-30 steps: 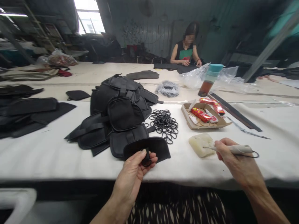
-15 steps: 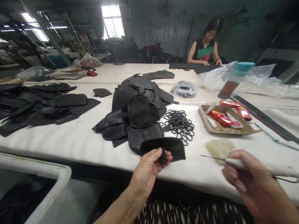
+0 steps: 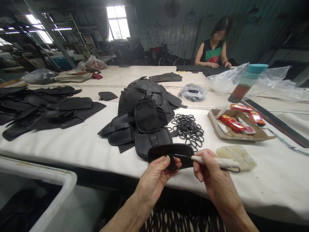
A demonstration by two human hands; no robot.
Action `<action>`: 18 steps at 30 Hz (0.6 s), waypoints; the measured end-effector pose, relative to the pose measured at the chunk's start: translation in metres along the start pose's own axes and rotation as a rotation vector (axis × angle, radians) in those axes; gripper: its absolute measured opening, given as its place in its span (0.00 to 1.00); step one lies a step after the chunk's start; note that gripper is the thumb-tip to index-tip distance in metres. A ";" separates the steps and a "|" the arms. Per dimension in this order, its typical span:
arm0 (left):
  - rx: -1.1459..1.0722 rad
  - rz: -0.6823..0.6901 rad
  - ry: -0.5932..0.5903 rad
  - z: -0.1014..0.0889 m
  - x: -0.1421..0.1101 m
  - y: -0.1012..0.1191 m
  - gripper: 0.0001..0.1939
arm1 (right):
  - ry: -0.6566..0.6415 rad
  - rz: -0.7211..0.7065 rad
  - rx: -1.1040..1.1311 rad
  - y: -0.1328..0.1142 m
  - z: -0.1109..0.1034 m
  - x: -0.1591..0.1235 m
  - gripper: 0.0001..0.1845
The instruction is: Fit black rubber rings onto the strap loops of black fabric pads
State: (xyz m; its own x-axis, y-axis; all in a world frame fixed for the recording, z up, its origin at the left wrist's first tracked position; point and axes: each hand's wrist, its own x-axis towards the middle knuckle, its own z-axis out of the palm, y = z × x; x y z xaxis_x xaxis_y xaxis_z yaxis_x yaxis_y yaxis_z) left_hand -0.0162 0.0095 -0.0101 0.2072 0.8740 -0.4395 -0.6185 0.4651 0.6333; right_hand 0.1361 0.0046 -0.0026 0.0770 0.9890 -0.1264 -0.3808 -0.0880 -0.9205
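My left hand (image 3: 161, 170) pinches a folded black strap (image 3: 172, 162) with a ring in its loop, on a black leather flap piece (image 3: 184, 150) held at the table's front edge. My right hand (image 3: 211, 169) is closed round the pale handle of a brush (image 3: 218, 162), or a similar thin-tipped tool. Its slim dark tip reaches the strap by my left fingers; whether they touch I cannot tell. A yellowish waxy block (image 3: 238, 156) lies just behind my right hand. Black D-rings (image 3: 188, 127) are heaped beyond the flap piece, beside a pile of black leather pieces (image 3: 149, 116).
A cardboard tray (image 3: 219, 129) with red boxes and a white tube stands right. Behind it are a teal-lidded bottle (image 3: 248, 83) and clear plastic. More black pieces (image 3: 48, 106) lie left. A white bin (image 3: 70, 177) stands front left. A co-worker (image 3: 212, 53) sits across the table.
My right hand has carried the tool from the waxy block leftward to the strap. My left hand keeps its pinch. The view has turned left, bringing the white bin further in.
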 end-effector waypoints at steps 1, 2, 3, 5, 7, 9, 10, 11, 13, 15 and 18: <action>0.001 0.001 -0.004 0.000 0.000 0.000 0.07 | 0.001 0.001 -0.002 0.000 0.001 0.001 0.14; 0.002 0.003 -0.007 0.000 0.000 0.000 0.08 | 0.000 0.000 -0.005 0.000 0.002 0.001 0.14; 0.003 0.005 -0.007 0.000 0.000 -0.001 0.08 | -0.003 -0.002 -0.008 0.000 0.002 0.001 0.14; 0.002 0.007 -0.006 0.000 0.000 -0.001 0.08 | -0.011 -0.008 -0.014 0.001 0.002 0.001 0.14; -0.002 0.007 -0.004 -0.001 0.000 -0.002 0.08 | -0.019 -0.010 -0.021 0.001 0.002 0.001 0.14; -0.006 0.002 -0.009 -0.001 0.000 -0.002 0.08 | -0.023 -0.016 -0.033 0.003 0.003 0.002 0.15; -0.006 0.002 -0.014 -0.002 0.001 -0.002 0.08 | -0.022 -0.020 -0.040 0.004 0.003 0.002 0.15; -0.007 0.002 -0.020 -0.002 0.001 -0.002 0.08 | -0.021 -0.024 -0.046 0.005 0.004 0.002 0.15; -0.006 0.008 -0.033 -0.003 0.002 -0.003 0.08 | -0.024 -0.023 -0.052 0.007 0.005 0.003 0.15; -0.001 0.018 -0.044 -0.003 0.002 -0.003 0.08 | -0.031 -0.014 -0.052 0.010 0.006 0.003 0.15; 0.001 0.040 -0.049 -0.002 0.001 -0.004 0.08 | -0.049 -0.010 -0.088 0.013 0.004 0.004 0.15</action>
State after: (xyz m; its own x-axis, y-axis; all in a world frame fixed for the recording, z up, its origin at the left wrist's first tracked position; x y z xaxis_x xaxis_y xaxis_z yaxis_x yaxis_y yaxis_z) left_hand -0.0150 0.0080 -0.0139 0.2193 0.8977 -0.3820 -0.6260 0.4298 0.6507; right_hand 0.1272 0.0074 -0.0138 0.0349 0.9943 -0.1007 -0.2981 -0.0858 -0.9507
